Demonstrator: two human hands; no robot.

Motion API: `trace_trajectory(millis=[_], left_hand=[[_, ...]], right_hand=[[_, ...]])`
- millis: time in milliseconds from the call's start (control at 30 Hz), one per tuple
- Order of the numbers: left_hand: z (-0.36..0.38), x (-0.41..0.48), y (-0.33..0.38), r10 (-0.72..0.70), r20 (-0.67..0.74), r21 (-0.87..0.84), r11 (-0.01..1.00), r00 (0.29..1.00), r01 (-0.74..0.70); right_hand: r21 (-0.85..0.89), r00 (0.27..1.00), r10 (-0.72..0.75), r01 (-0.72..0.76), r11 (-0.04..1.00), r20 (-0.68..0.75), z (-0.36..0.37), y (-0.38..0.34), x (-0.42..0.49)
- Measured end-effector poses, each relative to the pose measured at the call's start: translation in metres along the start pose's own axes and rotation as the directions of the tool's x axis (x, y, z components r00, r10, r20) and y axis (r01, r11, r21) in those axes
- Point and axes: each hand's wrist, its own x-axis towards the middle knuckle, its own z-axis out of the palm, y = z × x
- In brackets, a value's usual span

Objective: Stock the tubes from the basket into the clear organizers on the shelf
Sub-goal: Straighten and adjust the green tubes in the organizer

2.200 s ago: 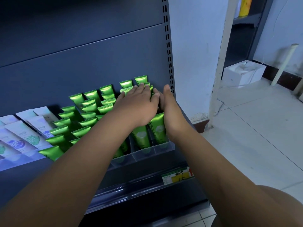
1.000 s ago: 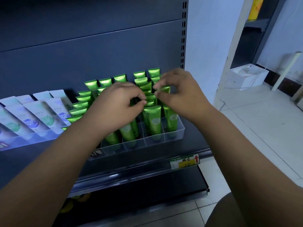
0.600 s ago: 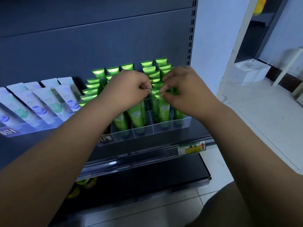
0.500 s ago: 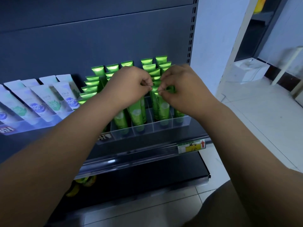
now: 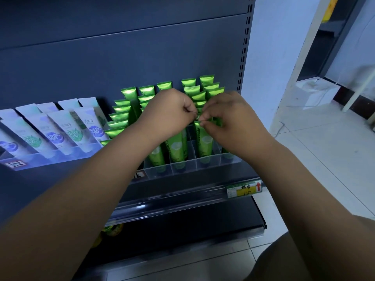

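Note:
Rows of green tubes (image 5: 205,142) stand cap-down in a clear organizer (image 5: 203,165) on the dark shelf. My left hand (image 5: 168,114) and my right hand (image 5: 229,120) meet above the organizer's right columns. Both hands have curled fingers and pinch the flat top edges of green tubes there. Which exact tube each hand pinches is partly hidden by the fingers. No basket is in view.
White and blue tubes (image 5: 67,130) fill a second clear organizer on the left. A yellow price label (image 5: 244,189) sits on the shelf's front rail. A lower shelf (image 5: 182,230) lies beneath, with a tiled floor (image 5: 316,155) and a white box (image 5: 316,94) to the right.
The hands went from lying flat on the tubes to pinching tube tops together. Over the last half second they have stayed almost still.

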Motion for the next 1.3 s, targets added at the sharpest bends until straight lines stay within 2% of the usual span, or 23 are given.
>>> trace_trajectory(millis=[667, 733, 833, 900, 1067, 1200, 1300], left_hand=[[-0.002, -0.003, 0.002, 0.004, 0.027, 0.021, 1.000, 1.000, -0.005], [-0.002, -0.003, 0.001, 0.014, 0.027, 0.020, 1.000, 1.000, -0.015], [-0.003, -0.003, -0.001, 0.014, 0.008, -0.014, 1.000, 1.000, -0.014], [-0.003, -0.003, -0.002, -0.004, -0.018, -0.042, 0.999, 1.000, 0.003], [-0.006, 0.004, -0.004, -0.059, -0.018, -0.143, 0.988, 0.998, 0.056], [-0.012, 0.016, -0.008, -0.073, -0.058, -0.132, 0.989, 0.996, 0.065], [-0.013, 0.021, -0.007, -0.053, -0.004, -0.054, 0.997, 0.999, 0.052]], right_hand=[[0.055, 0.998, -0.013, 0.010, 0.998, 0.056, -0.008, 0.003, 0.004], [0.118, 0.999, 0.026, -0.031, 0.993, 0.039, -0.012, -0.002, 0.007], [0.249, 0.974, 0.228, -0.225, 0.942, 0.018, -0.023, -0.007, 0.016], [0.201, 0.946, 0.322, -0.318, 0.926, 0.013, -0.028, -0.003, 0.023], [0.047, 0.921, 0.384, -0.387, 0.921, 0.055, -0.031, 0.009, 0.033], [-0.115, 0.942, 0.328, -0.320, 0.941, 0.069, -0.023, 0.014, 0.039], [-0.216, 0.949, 0.299, -0.273, 0.938, 0.102, -0.016, 0.021, 0.047]])
